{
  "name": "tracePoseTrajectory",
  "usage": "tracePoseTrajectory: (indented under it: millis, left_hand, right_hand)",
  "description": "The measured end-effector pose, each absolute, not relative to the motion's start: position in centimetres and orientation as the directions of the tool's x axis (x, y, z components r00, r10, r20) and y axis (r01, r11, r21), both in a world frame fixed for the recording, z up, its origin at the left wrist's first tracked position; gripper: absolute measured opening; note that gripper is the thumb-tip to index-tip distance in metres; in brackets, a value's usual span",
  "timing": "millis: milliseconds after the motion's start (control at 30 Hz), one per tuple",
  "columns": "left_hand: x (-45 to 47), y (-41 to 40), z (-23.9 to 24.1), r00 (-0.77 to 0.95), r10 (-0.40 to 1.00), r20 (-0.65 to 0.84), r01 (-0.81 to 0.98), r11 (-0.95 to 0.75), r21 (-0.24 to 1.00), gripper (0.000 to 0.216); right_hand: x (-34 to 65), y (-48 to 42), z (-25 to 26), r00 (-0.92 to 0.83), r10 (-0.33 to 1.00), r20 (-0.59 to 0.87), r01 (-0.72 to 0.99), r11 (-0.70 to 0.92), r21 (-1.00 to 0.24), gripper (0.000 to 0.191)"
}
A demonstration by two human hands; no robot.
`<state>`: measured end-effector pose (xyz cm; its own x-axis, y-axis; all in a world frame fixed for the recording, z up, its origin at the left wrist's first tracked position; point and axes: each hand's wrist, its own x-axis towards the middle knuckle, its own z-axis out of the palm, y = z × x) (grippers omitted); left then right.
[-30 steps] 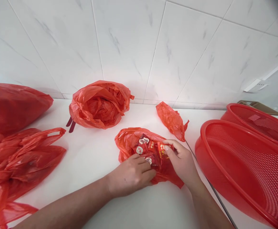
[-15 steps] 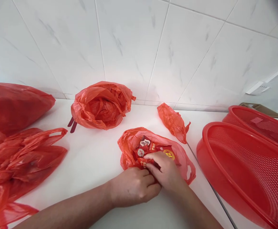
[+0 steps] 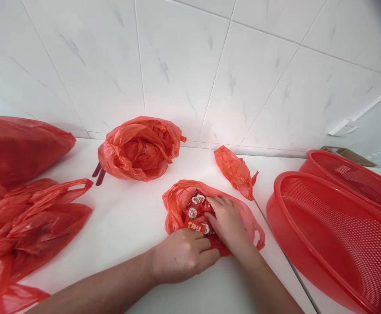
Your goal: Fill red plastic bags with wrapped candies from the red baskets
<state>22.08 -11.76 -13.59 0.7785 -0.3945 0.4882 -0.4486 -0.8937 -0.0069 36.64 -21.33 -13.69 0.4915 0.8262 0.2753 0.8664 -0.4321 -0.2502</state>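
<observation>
A thin red plastic bag (image 3: 177, 196) lies spread open on the white table before me. Inside it are small wrapped sweets, among them a red packet with pale yellow lettering (image 3: 195, 225) and a dark one with a white label (image 3: 198, 199). My left hand (image 3: 185, 255) is closed on the bag's near edge, its fingertips hidden. My right hand (image 3: 226, 218) reaches into the bag from the right. Its thumb and fingers lie either side of a small red wrapped sweet (image 3: 209, 208), mostly covered by the hand.
Behind stand a bunched red bag (image 3: 139, 150) and a small knotted red bag (image 3: 234, 170). More red bags (image 3: 36, 218) are heaped at the left. Two red mesh baskets (image 3: 308, 235) stand at the right, beyond a seam in the table. A tiled wall (image 3: 177, 65) closes off the back.
My right hand has moved away from my left hand, up and slightly right inside the bag. The lettered red packet near my left hand is now uncovered. My left hand has hardly moved.
</observation>
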Motion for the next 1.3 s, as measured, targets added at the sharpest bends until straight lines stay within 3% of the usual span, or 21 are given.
tracePoseTrajectory:
  millis: [200, 333, 467, 600, 733, 833, 1067, 1300]
  left_hand:
    - [22.1, -11.1, -13.9, 0.809, -0.306, 0.501, -0.376, -0.926, 0.041, 0.025]
    - [22.4, -10.3, -14.1, 0.785, -0.025, 0.619, -0.211, -0.950, 0.230, 0.019]
    - [22.8, -9.5, -14.4, 0.757, 0.250, 0.604, -0.083, -0.879, 0.469, 0.038]
    - [23.1, -9.3, -14.6, 0.804, 0.360, 0.474, -0.049, -0.754, 0.655, 0.035]
    - [23.1, -9.7, -14.4, 0.842, 0.374, 0.389, -0.050, -0.664, 0.746, 0.011]
    - [23.1, -9.8, -14.2, 0.849, 0.369, 0.378, -0.047, -0.660, 0.750, 0.008]
    - [22.9, -9.7, -14.4, 0.854, 0.298, 0.427, -0.057, -0.762, 0.645, 0.008]
    - [23.6, -7.8, -14.3, 0.794, 0.295, 0.531, 0.004, -0.876, 0.482, 0.012]
  right_hand:
    - [36.7, -21.8, -13.6, 0.586, 0.690, 0.425, 0.798, -0.403, -0.448, 0.024]
    - [36.0, -22.7, -12.9, 0.595, 0.632, 0.496, 0.759, -0.238, -0.607, 0.015]
    - [34.8, -23.4, -12.2, 0.674, 0.688, 0.270, 0.521, -0.183, -0.834, 0.006]
    - [34.3, -23.4, -12.3, 0.667, 0.739, 0.089, 0.291, -0.149, -0.945, 0.009]
    - [34.2, -23.2, -12.5, 0.634, 0.769, 0.082, 0.283, -0.132, -0.950, 0.010]
    - [34.2, -23.2, -12.3, 0.625, 0.778, 0.064, 0.311, -0.173, -0.935, 0.005]
    - [34.4, -23.4, -11.9, 0.575, 0.815, 0.068, 0.454, -0.249, -0.855, 0.009]
    - [36.0, -23.9, -12.3, 0.682, 0.672, 0.287, 0.651, -0.381, -0.656, 0.006]
